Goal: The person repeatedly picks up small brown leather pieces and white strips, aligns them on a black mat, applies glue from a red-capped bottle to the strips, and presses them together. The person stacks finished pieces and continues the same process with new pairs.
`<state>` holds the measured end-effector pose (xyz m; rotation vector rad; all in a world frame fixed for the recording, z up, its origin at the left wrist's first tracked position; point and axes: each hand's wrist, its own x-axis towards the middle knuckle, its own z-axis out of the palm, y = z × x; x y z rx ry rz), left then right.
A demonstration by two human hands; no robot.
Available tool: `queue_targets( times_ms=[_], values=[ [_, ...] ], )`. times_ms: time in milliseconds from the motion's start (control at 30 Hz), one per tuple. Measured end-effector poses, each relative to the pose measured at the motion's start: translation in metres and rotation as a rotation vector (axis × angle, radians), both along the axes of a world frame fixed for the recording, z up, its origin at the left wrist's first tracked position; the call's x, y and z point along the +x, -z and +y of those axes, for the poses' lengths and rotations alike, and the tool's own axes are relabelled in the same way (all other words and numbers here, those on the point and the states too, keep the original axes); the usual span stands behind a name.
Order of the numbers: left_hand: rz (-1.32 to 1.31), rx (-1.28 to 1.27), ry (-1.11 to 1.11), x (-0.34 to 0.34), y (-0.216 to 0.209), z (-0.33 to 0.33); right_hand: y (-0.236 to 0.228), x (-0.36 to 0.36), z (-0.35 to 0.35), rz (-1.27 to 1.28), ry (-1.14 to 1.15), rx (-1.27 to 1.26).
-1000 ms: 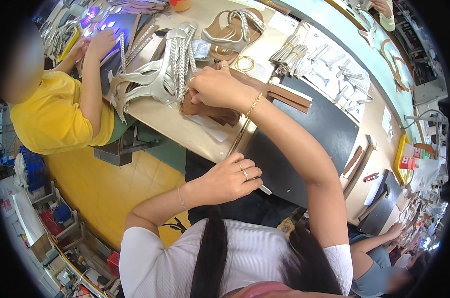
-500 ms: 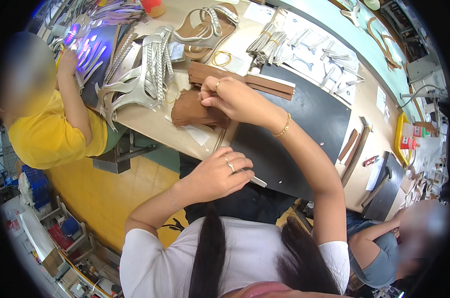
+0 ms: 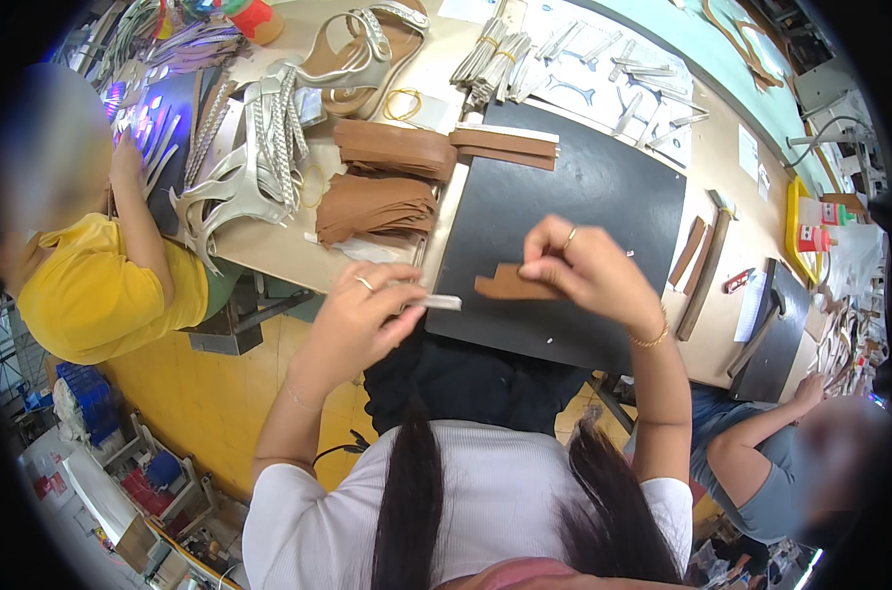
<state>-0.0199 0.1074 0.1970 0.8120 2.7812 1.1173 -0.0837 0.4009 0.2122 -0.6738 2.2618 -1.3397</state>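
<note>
My left hand (image 3: 372, 310) is closed on a short pale strip (image 3: 444, 302), which sticks out past the fingertips over the near edge of the black mat (image 3: 603, 197). Between thumb and forefinger my right hand (image 3: 594, 270) pinches a brown leather piece (image 3: 505, 283) with a stepped edge, held above the mat. Two stacks of brown leather strips lie beyond my left hand: a nearer fanned stack (image 3: 372, 209) and a farther one (image 3: 397, 149). Some brown strips (image 3: 510, 146) with a white one along them rest at the mat's far left corner.
Silver braided sandal uppers (image 3: 249, 162), a sandal (image 3: 367, 59) and bundled pale strips (image 3: 490, 59) lie farther back. A hammer (image 3: 707, 265) and a red cutter (image 3: 737, 281) are at the right. People sit at the left, in a yellow shirt (image 3: 112, 275), and at the right.
My right hand has left the brown stack and moved right and nearer, carrying one leather piece over the mat. My left hand has shifted left and raised the pale strip.
</note>
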Motion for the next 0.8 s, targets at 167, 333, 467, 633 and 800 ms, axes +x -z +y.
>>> queue_targets(
  times_ms=[167,333,467,633,800],
  values=[
    [-0.09,0.14,0.208,0.011,0.009,0.04,0.051,0.034,-0.002,0.418,0.064,0.365],
    [0.019,0.122,0.188,0.0,0.024,0.073,0.063,0.044,0.013,0.696,0.25,0.351],
    [0.058,0.133,0.123,-0.015,0.037,0.096,0.061,0.061,0.046,0.56,0.679,0.225],
    [0.036,0.104,0.126,-0.029,0.045,0.115,0.073,0.097,0.061,0.404,0.876,0.143],
    [0.086,0.093,0.221,-0.037,0.051,0.135,0.082,0.124,0.059,0.376,0.911,0.143]
  ],
)
